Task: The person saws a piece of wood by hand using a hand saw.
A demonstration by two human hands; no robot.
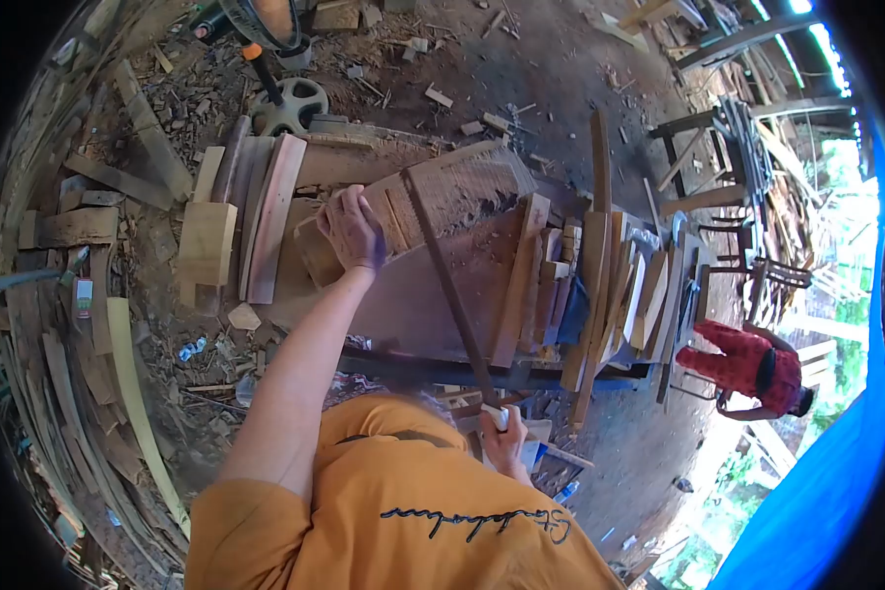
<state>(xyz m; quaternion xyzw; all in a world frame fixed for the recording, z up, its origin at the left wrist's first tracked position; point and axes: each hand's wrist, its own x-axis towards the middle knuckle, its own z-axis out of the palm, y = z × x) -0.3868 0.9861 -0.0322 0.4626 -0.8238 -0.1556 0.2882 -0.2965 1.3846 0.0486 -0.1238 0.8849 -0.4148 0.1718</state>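
Note:
My left hand [352, 231] lies on the near end of a thick, rough wooden board [462, 192], its fingers stretched over the surface. In my right hand [504, 442] is the pale handle of a long handsaw [442, 261], gripped close to my body. The saw's narrow dark blade slants away from me, its far part reaching across the board to the right of my left hand. A straight line crosses the board between that hand and the blade. Under the board is a brown workbench top [403, 310].
Stacked wood pieces [600, 285] line the bench's right side. More offcuts [275, 216] stand at its left. A spoked wheel [290, 106] sits beyond. Long strips [133, 393] lie at far left. Another person in red [747, 369] is at the right, near a wooden chair [777, 275].

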